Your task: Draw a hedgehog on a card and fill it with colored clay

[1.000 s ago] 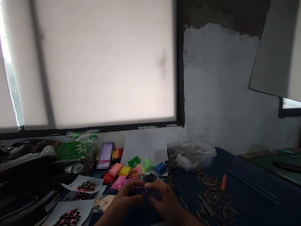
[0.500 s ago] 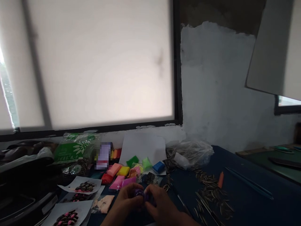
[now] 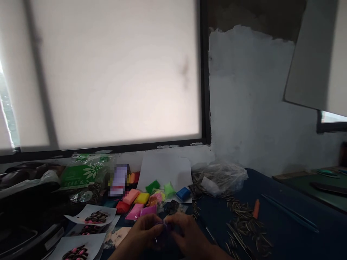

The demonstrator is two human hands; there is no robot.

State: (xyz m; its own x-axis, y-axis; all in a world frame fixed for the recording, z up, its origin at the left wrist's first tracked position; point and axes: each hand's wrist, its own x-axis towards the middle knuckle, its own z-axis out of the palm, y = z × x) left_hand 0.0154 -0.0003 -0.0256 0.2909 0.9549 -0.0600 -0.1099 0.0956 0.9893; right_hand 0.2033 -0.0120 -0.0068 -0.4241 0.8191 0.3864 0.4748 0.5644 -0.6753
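A small purple packet (image 3: 167,231) in clear wrap, much like the clay packets around it, is between my two hands at the bottom middle. My left hand (image 3: 143,233) pinches its left side with closed fingers and thumb. On the right, my right hand (image 3: 187,233) grips the other side, also closed. Fingers hide much of the packet. Just beyond them lie a magenta clay packet (image 3: 148,210), a pink one (image 3: 135,212), a yellow one (image 3: 142,198) and a blue one (image 3: 183,194). A peach-coloured piece in wrap (image 3: 119,235) lies left of my left hand.
Sunflower seeds (image 3: 245,220) are scattered at right, with an orange stick (image 3: 256,208) and blue tweezers (image 3: 290,213). Paper cards with seed-and-pink-clay shapes (image 3: 77,249) lie at left. Behind are a white sheet (image 3: 164,169) and a clear plastic bag (image 3: 227,175).
My hands have drawn closer together over the purple packet, and less of it shows. My left hand has turned slightly. Other things on the table look unmoved.
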